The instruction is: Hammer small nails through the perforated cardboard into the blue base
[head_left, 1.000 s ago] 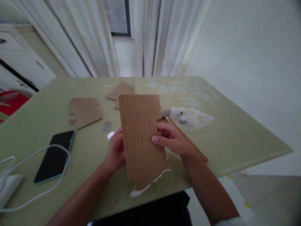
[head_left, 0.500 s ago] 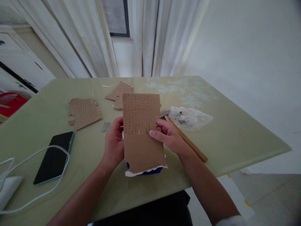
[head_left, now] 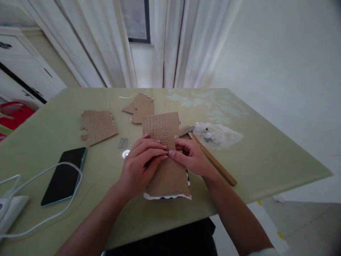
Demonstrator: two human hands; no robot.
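A brown piece of cardboard [head_left: 167, 176] with rows of punched holes lies in front of me, over something dark blue and white that shows at its edges. My right hand [head_left: 190, 156] grips its right edge, thumb on top and fingers beneath. Across the upper face reaches my left hand [head_left: 144, 161], its thumb and fingertips pinched together beside the right thumb at the last row of holes. Whatever is between those fingertips is too small to make out. Left of this hand are several nails [head_left: 123, 143] and a shiny white round spot [head_left: 126, 153].
A second perforated cardboard piece [head_left: 99, 127] and cardboard scraps [head_left: 144, 106] lie farther back. To the right are a hammer [head_left: 213, 158] with a wooden handle and a clear plastic bag [head_left: 218, 136]. A phone [head_left: 64, 176] and a white cable [head_left: 77, 185] lie left.
My left hand has left the cardboard's left edge and come over its top, fingertips meeting near my right thumb. The cardboard's far end has dropped lower. My right hand stays in place.
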